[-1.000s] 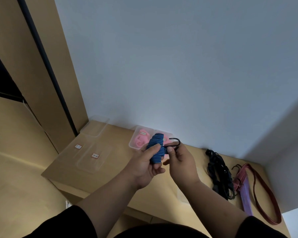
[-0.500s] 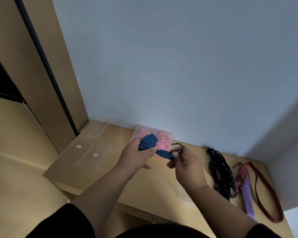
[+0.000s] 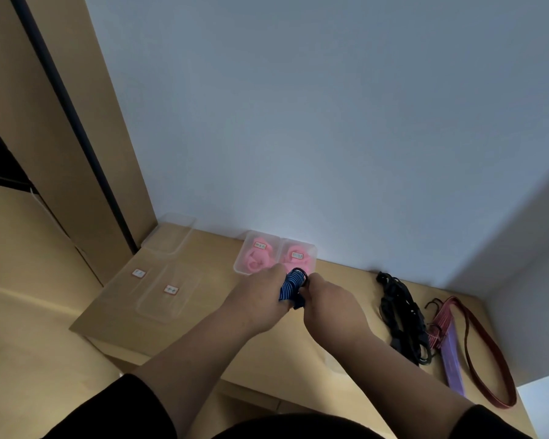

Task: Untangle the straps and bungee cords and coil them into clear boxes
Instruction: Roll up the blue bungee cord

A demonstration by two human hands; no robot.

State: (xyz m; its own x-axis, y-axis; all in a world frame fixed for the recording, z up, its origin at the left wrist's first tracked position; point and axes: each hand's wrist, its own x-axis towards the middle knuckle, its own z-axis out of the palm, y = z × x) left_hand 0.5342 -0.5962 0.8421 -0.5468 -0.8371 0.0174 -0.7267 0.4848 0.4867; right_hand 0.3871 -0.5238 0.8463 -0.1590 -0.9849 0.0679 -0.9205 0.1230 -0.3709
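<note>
At the centre of the frame we hold a coiled blue striped bungee cord (image 3: 290, 286) between both hands: our left hand (image 3: 256, 300) grips the bundle, our right hand (image 3: 329, 303) pinches its dark hook end. Just above it, two clear boxes (image 3: 256, 253) with pink coils carry small white labels, their writing too blurred to read. Left of centre, two clear lids (image 3: 159, 293) bear white labels, also illegible. At right lie a black cord tangle (image 3: 400, 315), a red strap (image 3: 485, 353) and a purple strap (image 3: 452, 356). Our fingers are mostly hidden behind the cord.
</note>
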